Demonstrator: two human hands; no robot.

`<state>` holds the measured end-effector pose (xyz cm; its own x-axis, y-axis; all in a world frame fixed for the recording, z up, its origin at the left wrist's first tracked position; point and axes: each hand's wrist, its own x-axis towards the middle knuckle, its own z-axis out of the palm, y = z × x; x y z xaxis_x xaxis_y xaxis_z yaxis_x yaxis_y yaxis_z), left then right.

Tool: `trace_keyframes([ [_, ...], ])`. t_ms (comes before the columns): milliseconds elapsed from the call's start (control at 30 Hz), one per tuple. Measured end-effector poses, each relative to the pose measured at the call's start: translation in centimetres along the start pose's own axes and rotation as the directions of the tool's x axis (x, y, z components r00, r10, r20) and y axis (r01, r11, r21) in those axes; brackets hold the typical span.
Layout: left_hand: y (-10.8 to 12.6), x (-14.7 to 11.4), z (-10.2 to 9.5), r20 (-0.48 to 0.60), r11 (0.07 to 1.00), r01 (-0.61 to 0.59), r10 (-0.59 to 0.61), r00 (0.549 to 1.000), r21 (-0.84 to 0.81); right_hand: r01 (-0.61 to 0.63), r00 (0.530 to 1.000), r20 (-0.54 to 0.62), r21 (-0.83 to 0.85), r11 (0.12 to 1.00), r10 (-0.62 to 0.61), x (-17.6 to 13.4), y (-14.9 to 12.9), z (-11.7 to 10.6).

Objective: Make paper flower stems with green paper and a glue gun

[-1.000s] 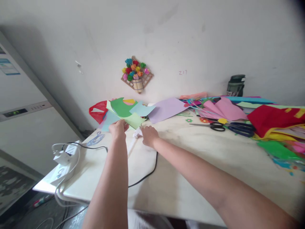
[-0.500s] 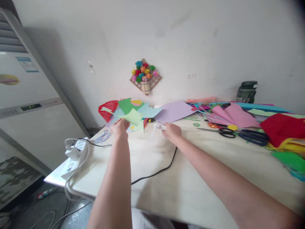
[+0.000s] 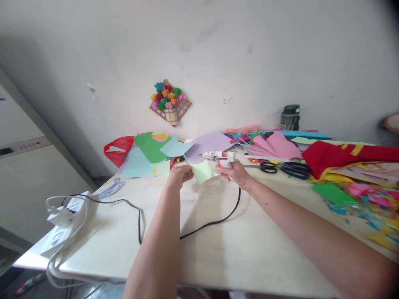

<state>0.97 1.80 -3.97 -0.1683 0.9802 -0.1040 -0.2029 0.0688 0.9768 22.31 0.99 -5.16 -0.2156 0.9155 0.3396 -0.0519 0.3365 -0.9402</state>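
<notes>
My right hand [image 3: 238, 173] grips a white hot glue gun [image 3: 230, 157] by its handle. Its nozzle points left, a long glue stick [image 3: 264, 158] juts out behind, and a black cord [image 3: 222, 219] trails down onto the table. Pinched in my left hand [image 3: 181, 176] is a piece of light green paper [image 3: 202, 171], held up just below and left of the nozzle. Whether the tip touches the paper I cannot tell. Behind my hands lie a lilac sheet [image 3: 210, 142], a light blue piece [image 3: 176, 148] and a dark green sheet [image 3: 149, 145].
A power strip [image 3: 67, 224] with a plugged-in adapter sits at the table's left edge. Scissors [image 3: 268, 167], dark-handled ones [image 3: 296, 169], red felt [image 3: 330, 158] and paper scraps [image 3: 370, 207] lie right. A dark bottle [image 3: 290, 117] stands at the back, near the wall.
My right hand has lifted the glue gun and turned it so its nozzle points left. My left hand has brought the light green paper rightward to it. The view has swung right.
</notes>
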Motion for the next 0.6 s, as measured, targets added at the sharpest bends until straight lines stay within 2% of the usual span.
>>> trace_keyframes([
  [100,-1.3,0.3,1.1,0.044,0.999,0.037,-0.038,0.998,0.015,-0.082,0.996,0.038,-0.033,0.996,0.083,-0.6,0.5,-0.4],
  [267,-2.8,0.5,1.7,0.085,0.998,0.065,-0.066,0.994,0.014,-0.191,0.981,0.015,-0.135,0.972,0.195,-0.6,1.0,-0.2],
  [600,-3.1,0.3,1.3,0.177,0.998,0.065,-0.066,0.982,0.008,-0.178,0.982,0.01,-0.314,0.933,0.191,-0.3,2.1,0.0],
])
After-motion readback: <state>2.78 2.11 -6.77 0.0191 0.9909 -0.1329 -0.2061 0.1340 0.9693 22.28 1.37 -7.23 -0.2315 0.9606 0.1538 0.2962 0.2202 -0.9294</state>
